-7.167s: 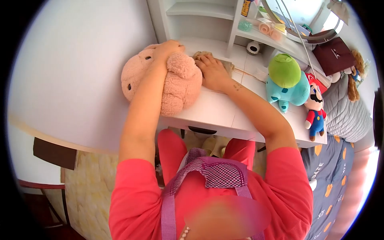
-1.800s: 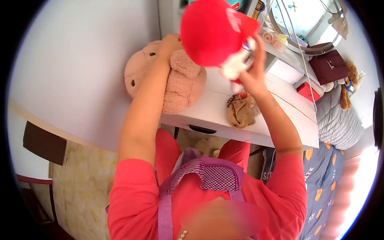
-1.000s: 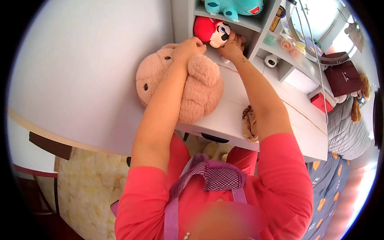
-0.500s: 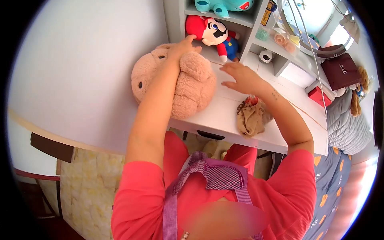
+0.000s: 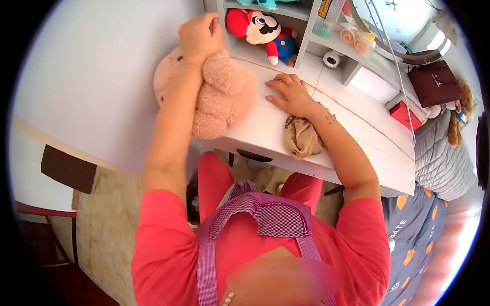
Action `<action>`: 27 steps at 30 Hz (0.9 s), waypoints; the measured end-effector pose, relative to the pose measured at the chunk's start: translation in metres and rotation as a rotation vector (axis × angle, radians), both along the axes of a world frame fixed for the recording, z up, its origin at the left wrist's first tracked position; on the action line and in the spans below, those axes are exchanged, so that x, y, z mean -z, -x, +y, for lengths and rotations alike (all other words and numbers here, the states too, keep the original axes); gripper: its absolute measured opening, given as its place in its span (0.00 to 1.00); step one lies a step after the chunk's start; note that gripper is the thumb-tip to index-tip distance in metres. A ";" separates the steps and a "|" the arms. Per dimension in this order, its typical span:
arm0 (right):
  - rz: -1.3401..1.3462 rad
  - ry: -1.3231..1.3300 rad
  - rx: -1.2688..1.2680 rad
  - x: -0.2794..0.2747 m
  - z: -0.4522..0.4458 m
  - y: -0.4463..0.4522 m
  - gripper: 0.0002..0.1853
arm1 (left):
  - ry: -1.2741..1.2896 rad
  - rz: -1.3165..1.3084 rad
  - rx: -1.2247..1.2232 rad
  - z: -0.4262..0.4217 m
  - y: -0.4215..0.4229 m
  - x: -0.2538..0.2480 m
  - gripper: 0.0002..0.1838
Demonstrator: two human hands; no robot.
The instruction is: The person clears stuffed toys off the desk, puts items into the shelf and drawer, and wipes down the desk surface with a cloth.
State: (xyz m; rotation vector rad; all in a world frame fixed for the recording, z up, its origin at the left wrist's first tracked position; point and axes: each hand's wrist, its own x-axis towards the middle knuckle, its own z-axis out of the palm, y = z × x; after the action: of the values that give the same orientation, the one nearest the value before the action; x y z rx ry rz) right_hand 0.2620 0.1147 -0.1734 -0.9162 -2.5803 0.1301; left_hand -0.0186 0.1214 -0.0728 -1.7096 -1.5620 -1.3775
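Note:
A round pink plush toy (image 5: 229, 99) with dark eyes leans against the wall on the white desk. My left hand (image 5: 201, 38) is over its far side, fingers curled closed; anything inside them is hidden. The left forearm crosses the plush. My right hand (image 5: 293, 94) rests on the desk to the right of the plush, fingers extended and apart, with nothing in it. Near its wrist lies a crumpled tan cloth (image 5: 303, 137) at the desk's front edge. Behind, a Mario plush (image 5: 265, 33) in red and blue leans inside a shelf compartment.
The white desk (image 5: 365, 135) runs to the right, below grey shelves. A white camera-like device (image 5: 331, 59), a maroon bag (image 5: 435, 86) and a red box (image 5: 405, 115) are farther right. A cable (image 5: 403, 76) hangs before the round mirror (image 5: 403, 25).
My left hand has lifted off the plush's face toward the wall and curled its fingers. My right hand has lowered to the desk. The view has shifted slightly.

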 end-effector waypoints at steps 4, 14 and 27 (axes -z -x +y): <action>-0.036 0.032 0.005 -0.003 -0.002 0.001 0.22 | 0.122 0.346 -0.457 -0.056 0.009 -0.006 0.17; -0.025 -0.007 -0.036 0.001 0.000 -0.002 0.22 | 0.404 -0.602 -0.050 -0.114 0.051 0.079 0.46; 0.012 -0.063 -0.046 0.008 0.003 -0.002 0.22 | -0.029 -1.024 0.291 -0.141 0.033 0.050 0.23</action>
State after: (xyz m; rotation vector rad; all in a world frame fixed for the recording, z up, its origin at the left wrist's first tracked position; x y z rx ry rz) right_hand 0.2644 0.1182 -0.1816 -0.8315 -2.5792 0.0661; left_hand -0.0512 -0.0197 -0.1233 -1.2671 -1.7441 -2.6725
